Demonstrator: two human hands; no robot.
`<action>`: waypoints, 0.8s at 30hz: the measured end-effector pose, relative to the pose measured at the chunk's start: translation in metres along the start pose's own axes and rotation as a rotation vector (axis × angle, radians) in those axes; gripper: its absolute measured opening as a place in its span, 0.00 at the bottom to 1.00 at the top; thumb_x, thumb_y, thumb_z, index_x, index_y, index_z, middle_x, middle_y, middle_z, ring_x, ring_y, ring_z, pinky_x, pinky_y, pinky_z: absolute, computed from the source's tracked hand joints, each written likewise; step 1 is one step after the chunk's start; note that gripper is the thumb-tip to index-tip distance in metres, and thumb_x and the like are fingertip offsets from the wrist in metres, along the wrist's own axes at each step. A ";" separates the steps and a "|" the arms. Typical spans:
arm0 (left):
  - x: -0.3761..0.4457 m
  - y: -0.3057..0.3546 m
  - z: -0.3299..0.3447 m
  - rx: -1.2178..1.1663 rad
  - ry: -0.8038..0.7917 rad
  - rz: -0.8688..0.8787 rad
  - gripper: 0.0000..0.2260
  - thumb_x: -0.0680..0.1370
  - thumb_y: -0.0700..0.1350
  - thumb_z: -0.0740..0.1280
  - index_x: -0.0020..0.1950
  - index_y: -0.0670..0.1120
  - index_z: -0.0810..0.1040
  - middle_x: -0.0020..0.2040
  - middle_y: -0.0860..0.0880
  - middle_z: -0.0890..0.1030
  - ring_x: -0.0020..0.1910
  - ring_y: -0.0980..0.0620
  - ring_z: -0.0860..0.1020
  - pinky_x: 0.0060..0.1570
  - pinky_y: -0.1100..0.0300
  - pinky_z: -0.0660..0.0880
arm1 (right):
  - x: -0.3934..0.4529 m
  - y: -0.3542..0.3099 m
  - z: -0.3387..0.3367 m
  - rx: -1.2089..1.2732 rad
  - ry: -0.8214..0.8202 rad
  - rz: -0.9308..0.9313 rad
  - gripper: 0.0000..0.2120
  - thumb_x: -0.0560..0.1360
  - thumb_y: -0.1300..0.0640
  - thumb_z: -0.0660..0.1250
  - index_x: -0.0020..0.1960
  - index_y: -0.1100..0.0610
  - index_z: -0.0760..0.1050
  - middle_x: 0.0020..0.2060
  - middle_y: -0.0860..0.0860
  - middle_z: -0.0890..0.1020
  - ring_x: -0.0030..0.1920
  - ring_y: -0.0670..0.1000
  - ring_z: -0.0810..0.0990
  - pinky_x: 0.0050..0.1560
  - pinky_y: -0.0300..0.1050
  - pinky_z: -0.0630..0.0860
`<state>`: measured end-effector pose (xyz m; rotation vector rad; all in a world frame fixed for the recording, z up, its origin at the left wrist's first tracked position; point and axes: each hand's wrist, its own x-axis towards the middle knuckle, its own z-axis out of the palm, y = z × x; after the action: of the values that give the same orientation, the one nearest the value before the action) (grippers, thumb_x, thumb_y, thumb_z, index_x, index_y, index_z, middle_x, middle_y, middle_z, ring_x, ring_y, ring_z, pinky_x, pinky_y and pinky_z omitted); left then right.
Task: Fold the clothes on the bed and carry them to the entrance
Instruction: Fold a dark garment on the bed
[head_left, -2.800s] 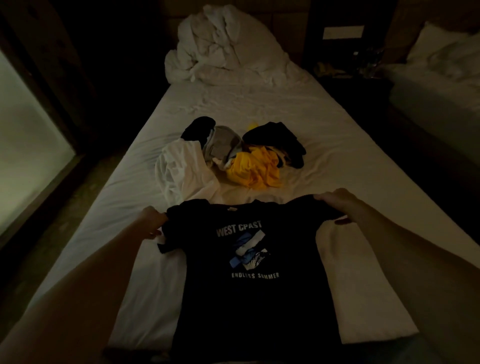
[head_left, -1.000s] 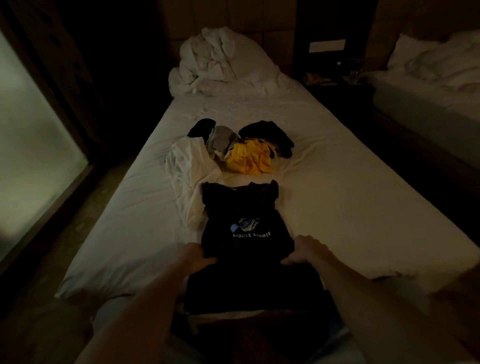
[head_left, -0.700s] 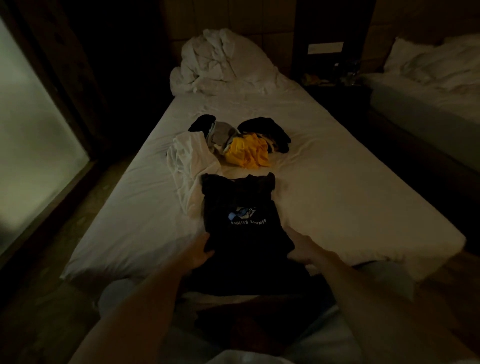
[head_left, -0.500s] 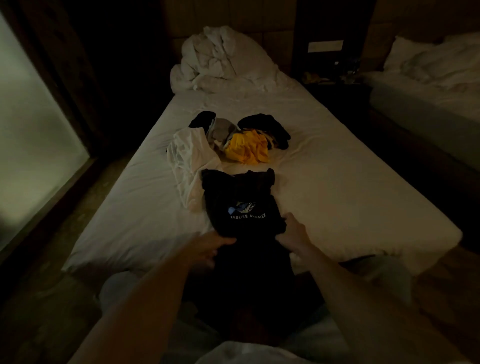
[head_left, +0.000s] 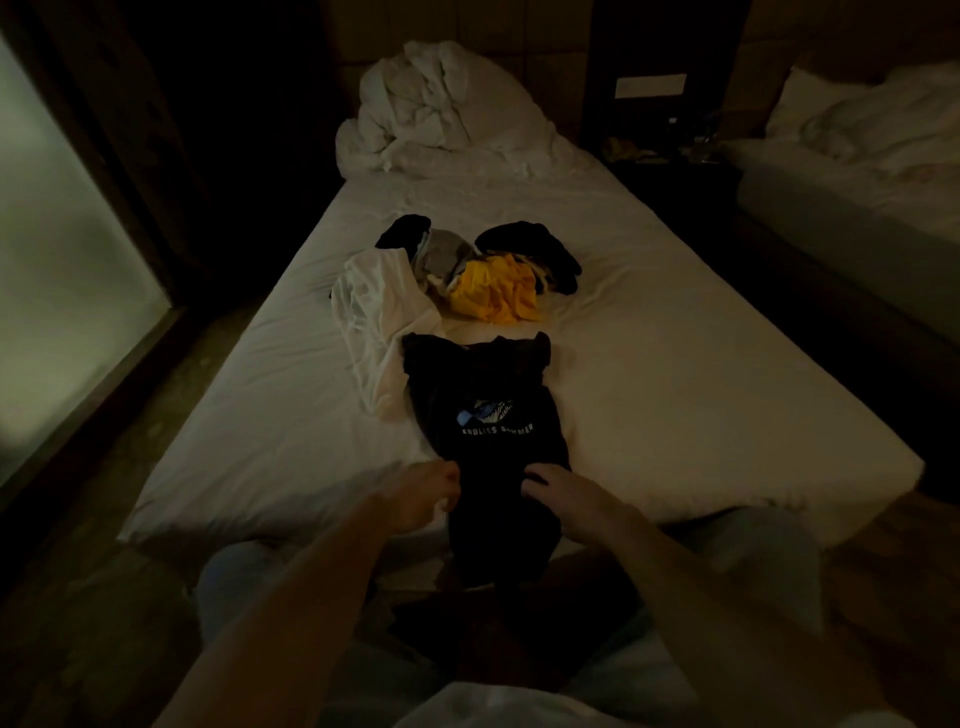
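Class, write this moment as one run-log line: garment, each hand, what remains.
black printed T-shirt: sides folded in, on white bed | left hand, right hand: gripping lower part | remaining: unfolded clothes pile

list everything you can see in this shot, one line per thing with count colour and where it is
black t-shirt: 1, black with a blue print and white lettering, sides folded in, near end of the bed, its lower part hanging over the edge
white garment: 1, white, left of and beyond the black t-shirt
yellow garment: 1, yellow, in the pile mid-bed
grey garment: 1, grey, in the pile
dark garments: at least 2, black, either side of the pile
duvet: 1, white, bunched at the head of the bed
bed: 1, white sheet, centre
second bed: 1, white, far right
left hand: 1, grips the t-shirt's left edge
right hand: 1, grips its right edge
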<state>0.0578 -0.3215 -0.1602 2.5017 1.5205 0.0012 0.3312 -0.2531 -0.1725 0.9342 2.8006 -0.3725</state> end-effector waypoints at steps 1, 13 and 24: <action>0.003 0.003 0.000 0.126 -0.032 0.047 0.16 0.65 0.32 0.64 0.49 0.46 0.76 0.56 0.42 0.74 0.54 0.43 0.73 0.49 0.47 0.73 | -0.001 -0.001 0.003 -0.159 -0.041 -0.030 0.37 0.70 0.75 0.65 0.74 0.54 0.60 0.77 0.57 0.53 0.76 0.59 0.54 0.69 0.57 0.64; 0.022 0.013 0.025 0.603 -0.075 0.150 0.27 0.54 0.56 0.80 0.52 0.62 0.80 0.56 0.45 0.78 0.51 0.45 0.80 0.45 0.56 0.79 | 0.010 -0.010 0.028 -0.409 -0.106 0.022 0.35 0.59 0.42 0.79 0.61 0.41 0.67 0.65 0.62 0.77 0.61 0.66 0.78 0.51 0.65 0.79; 0.057 0.000 -0.038 -0.605 0.635 -0.489 0.09 0.79 0.40 0.62 0.56 0.40 0.78 0.56 0.48 0.76 0.55 0.49 0.75 0.58 0.56 0.71 | 0.045 0.004 -0.059 0.675 0.440 0.278 0.11 0.83 0.56 0.56 0.62 0.58 0.70 0.56 0.57 0.79 0.51 0.55 0.78 0.50 0.48 0.74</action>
<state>0.0800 -0.2639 -0.1291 1.6718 1.9306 1.0817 0.2934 -0.2080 -0.1269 1.6963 2.8765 -1.2501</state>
